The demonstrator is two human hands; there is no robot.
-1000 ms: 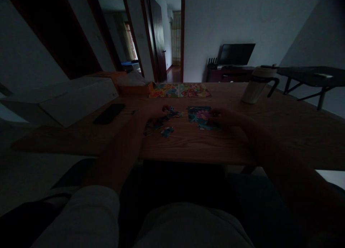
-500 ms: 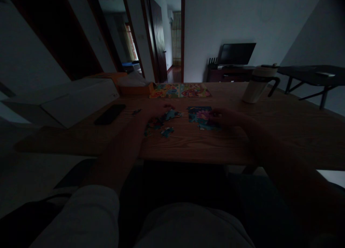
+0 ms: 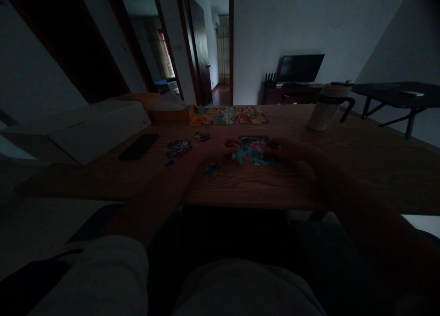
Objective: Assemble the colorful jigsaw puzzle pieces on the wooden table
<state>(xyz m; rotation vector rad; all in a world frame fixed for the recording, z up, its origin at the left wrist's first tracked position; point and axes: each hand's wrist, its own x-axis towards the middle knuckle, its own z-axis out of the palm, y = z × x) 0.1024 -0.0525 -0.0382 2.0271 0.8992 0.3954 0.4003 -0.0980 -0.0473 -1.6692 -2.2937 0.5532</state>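
A partly joined jigsaw puzzle (image 3: 258,146), blue with a pink shape, lies flat on the wooden table. My left hand (image 3: 222,147) is closed on a light blue puzzle piece (image 3: 243,154) at the puzzle's left edge; in the dim light I cannot tell whether the piece is joined to it. At the right edge, my right hand (image 3: 288,149) rests with curled fingers gripping the puzzle. Loose puzzle pieces (image 3: 178,146) lie in a heap left of my left wrist. More loose pieces (image 3: 212,168) are nearer me, and another small group (image 3: 202,136) sits behind my left forearm.
A colourful picture sheet (image 3: 230,116) lies at the table's far edge, beside an orange tissue box (image 3: 173,113). To the left are a dark phone (image 3: 139,146) and a large white box (image 3: 99,130). A handled jug (image 3: 325,110) stands at the right.
My left hand has moved right, bringing the light blue piece from the loose pieces to the puzzle's left edge. My right hand has stayed at the puzzle's right edge.
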